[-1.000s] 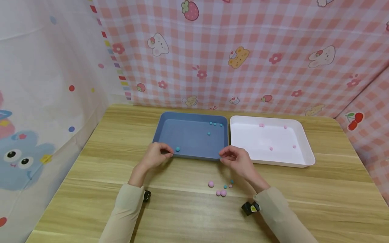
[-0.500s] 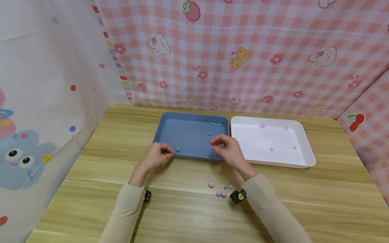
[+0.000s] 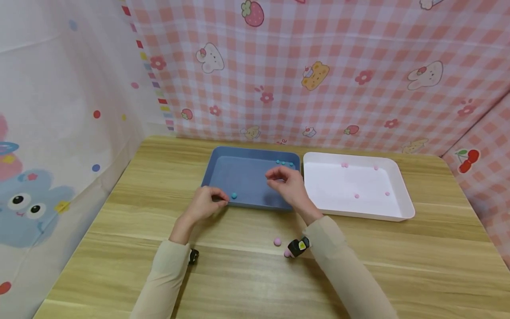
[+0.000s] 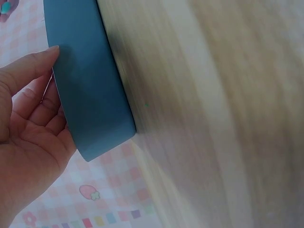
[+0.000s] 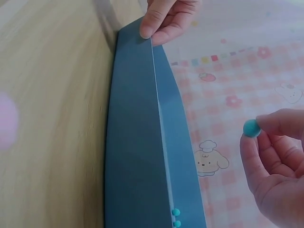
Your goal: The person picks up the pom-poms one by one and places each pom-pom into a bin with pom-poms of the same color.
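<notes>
Cartoon-print cloths (image 3: 334,106) walling this table (image 3: 239,283) suggest a booth.

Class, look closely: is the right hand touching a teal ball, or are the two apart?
Touching. The right wrist view shows it plainly: the right hand pinches the teal ball between its thumb and a finger.

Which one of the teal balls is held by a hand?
The teal ball pinched by the right hand; the other visible ones lie in the blue tray.
</notes>
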Tool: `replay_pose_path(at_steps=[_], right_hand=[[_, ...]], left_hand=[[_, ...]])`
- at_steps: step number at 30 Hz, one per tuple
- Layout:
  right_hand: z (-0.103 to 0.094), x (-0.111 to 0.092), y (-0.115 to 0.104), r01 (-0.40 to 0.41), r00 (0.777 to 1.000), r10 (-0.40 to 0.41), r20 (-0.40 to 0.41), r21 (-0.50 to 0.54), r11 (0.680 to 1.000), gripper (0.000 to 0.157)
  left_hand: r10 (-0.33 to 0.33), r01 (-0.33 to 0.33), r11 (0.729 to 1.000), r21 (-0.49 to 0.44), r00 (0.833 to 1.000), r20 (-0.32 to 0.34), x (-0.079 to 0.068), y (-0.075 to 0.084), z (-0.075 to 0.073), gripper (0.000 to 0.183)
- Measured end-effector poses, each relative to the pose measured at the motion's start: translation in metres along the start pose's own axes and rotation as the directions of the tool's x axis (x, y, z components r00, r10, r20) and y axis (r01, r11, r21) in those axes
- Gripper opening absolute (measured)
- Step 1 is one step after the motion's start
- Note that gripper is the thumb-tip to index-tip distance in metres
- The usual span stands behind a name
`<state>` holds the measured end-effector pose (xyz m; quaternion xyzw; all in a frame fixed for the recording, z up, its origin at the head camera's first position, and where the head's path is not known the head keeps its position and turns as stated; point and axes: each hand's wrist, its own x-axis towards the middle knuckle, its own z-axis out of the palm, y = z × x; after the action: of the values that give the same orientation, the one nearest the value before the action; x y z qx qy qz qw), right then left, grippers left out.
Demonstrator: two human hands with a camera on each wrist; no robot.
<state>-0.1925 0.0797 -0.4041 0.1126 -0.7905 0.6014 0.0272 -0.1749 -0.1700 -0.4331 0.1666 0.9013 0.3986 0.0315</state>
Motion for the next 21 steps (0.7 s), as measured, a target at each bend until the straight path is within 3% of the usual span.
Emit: replay_pose_path(at_steps=[21], right_hand=[[0.022, 0.021, 0.002, -0.070, 0.996, 0.069, -0.060, -0.011, 0.998, 0.012]], left_hand=[[-0.009, 0.009, 1.000, -0.008, 1.000, 0.004, 0.001, -0.002, 0.000, 0.004]])
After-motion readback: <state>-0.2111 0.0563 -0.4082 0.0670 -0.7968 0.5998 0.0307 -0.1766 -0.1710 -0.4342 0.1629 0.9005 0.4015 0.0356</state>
